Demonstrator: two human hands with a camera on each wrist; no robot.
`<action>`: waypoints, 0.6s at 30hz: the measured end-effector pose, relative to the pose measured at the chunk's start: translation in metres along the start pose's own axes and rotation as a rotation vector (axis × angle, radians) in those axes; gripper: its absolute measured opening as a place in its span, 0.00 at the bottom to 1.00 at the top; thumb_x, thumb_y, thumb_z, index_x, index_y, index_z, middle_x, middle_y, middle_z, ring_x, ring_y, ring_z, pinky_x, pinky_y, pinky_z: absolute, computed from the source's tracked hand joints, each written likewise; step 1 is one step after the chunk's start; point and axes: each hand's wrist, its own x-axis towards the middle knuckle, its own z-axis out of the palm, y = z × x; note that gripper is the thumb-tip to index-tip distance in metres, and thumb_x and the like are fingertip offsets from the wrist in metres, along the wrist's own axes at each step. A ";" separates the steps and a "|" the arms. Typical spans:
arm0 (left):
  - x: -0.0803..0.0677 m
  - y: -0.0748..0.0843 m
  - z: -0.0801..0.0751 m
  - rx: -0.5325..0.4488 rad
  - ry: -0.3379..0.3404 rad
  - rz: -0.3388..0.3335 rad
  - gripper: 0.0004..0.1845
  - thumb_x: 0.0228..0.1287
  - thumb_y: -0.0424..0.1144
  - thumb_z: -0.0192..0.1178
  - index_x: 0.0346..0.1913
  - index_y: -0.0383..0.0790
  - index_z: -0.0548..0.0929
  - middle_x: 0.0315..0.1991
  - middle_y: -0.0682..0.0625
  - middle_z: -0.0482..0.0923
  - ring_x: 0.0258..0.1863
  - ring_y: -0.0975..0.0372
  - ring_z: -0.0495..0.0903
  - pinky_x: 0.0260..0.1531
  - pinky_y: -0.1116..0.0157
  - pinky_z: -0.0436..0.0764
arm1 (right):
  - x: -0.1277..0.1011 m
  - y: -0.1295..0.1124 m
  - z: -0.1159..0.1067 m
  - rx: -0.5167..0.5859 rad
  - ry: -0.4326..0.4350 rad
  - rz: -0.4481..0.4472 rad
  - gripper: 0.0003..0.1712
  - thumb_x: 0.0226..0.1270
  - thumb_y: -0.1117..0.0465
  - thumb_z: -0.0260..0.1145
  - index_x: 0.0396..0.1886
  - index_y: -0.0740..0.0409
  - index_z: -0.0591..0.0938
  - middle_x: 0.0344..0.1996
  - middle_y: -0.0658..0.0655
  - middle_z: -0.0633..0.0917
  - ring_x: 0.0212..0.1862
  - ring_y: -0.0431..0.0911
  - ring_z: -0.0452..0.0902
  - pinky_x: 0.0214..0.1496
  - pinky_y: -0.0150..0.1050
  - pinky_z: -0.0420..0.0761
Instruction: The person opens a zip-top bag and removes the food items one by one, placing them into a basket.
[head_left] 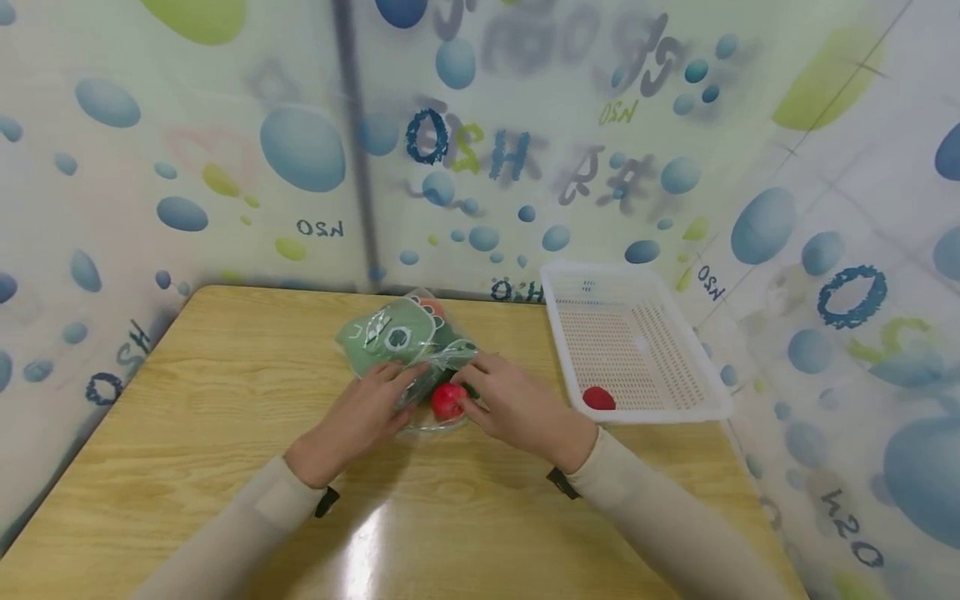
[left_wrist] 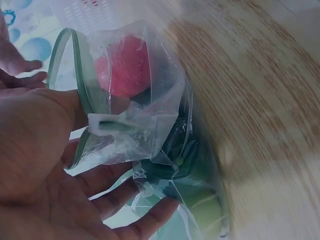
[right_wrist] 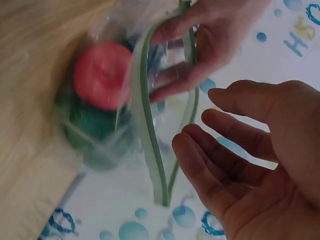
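Note:
A clear zip bag (head_left: 397, 337) with a green rim (right_wrist: 150, 135) and a green printed face lies on the wooden table (head_left: 225, 400). Inside it are a red ball (head_left: 447, 401) (left_wrist: 125, 65) (right_wrist: 102, 75) and dark green items (right_wrist: 95, 125). My left hand (head_left: 360, 421) (left_wrist: 100, 175) pinches the bag's mouth, thumb on the rim and fingers under the plastic; the same hand (right_wrist: 210, 45) shows in the right wrist view. My right hand (head_left: 510, 408) (right_wrist: 215, 130) hovers at the bag's mouth, fingers loosely spread and holding nothing.
A white slotted basket (head_left: 645, 414) stands at the table's right edge with one red ball (head_left: 598, 397) in its near corner. Curtains printed with blue bubbles close in the table on the left, back and right.

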 end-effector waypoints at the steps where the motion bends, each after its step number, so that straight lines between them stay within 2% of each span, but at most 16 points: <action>1: 0.000 0.000 0.001 0.004 0.006 0.005 0.36 0.69 0.32 0.83 0.78 0.35 0.83 0.64 0.33 0.90 0.65 0.37 0.88 0.62 0.37 0.92 | 0.002 -0.001 0.005 -0.011 -0.012 -0.001 0.16 0.80 0.58 0.82 0.59 0.59 0.91 0.53 0.56 0.91 0.51 0.46 0.89 0.56 0.41 0.95; 7: 0.001 0.003 0.002 0.013 0.008 0.013 0.36 0.69 0.32 0.83 0.78 0.34 0.83 0.61 0.35 0.90 0.64 0.39 0.88 0.62 0.39 0.92 | 0.011 -0.005 0.033 -0.093 -0.071 0.034 0.15 0.83 0.54 0.80 0.60 0.55 0.91 0.53 0.54 0.90 0.52 0.46 0.86 0.56 0.40 0.95; 13: 0.001 0.002 0.001 0.007 -0.005 0.001 0.36 0.70 0.32 0.83 0.79 0.34 0.83 0.63 0.35 0.89 0.66 0.39 0.88 0.66 0.38 0.91 | 0.016 -0.008 0.049 -0.159 -0.137 0.153 0.18 0.85 0.50 0.77 0.65 0.52 0.90 0.57 0.56 0.90 0.58 0.51 0.88 0.49 0.46 0.98; 18: 0.000 0.002 0.002 -0.009 -0.001 0.010 0.35 0.70 0.31 0.82 0.78 0.35 0.84 0.64 0.35 0.89 0.66 0.38 0.88 0.68 0.38 0.90 | 0.016 -0.008 0.061 -0.230 -0.144 0.183 0.21 0.83 0.49 0.79 0.66 0.52 0.89 0.57 0.56 0.90 0.54 0.52 0.90 0.44 0.46 0.97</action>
